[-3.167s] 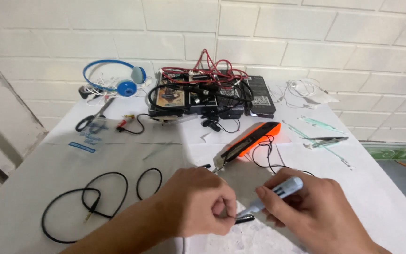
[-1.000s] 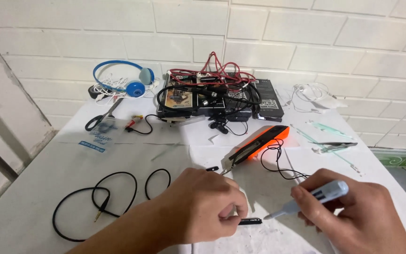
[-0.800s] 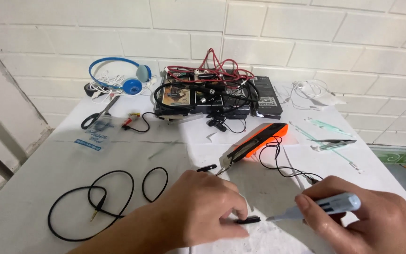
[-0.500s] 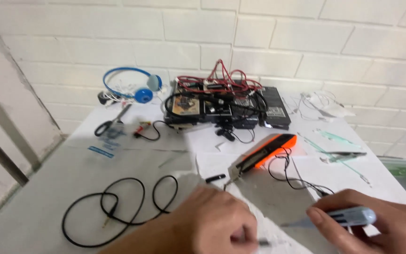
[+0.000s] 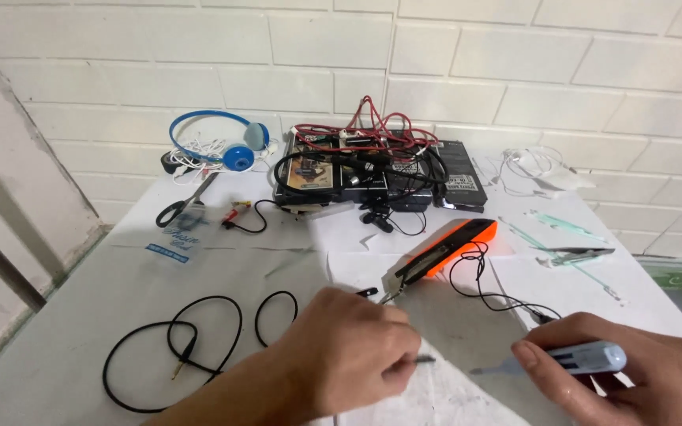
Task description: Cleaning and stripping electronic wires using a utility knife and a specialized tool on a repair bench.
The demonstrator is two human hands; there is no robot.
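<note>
The left hand (image 5: 349, 355) pinches a small dark plug (image 5: 424, 360) just above the counter (image 5: 96, 315). The right hand (image 5: 641, 379) is closed around a pale blue pen-shaped tool (image 5: 570, 359), its tip pointing toward the plug, near the orange device (image 5: 444, 248).

electronics repair bench: cables (image 5: 361, 146), scissors (image 5: 183, 205)

Two bare hands, left hand (image 5: 349, 347) and right hand (image 5: 649, 379), no sleeves, gloves or rings visible
</note>
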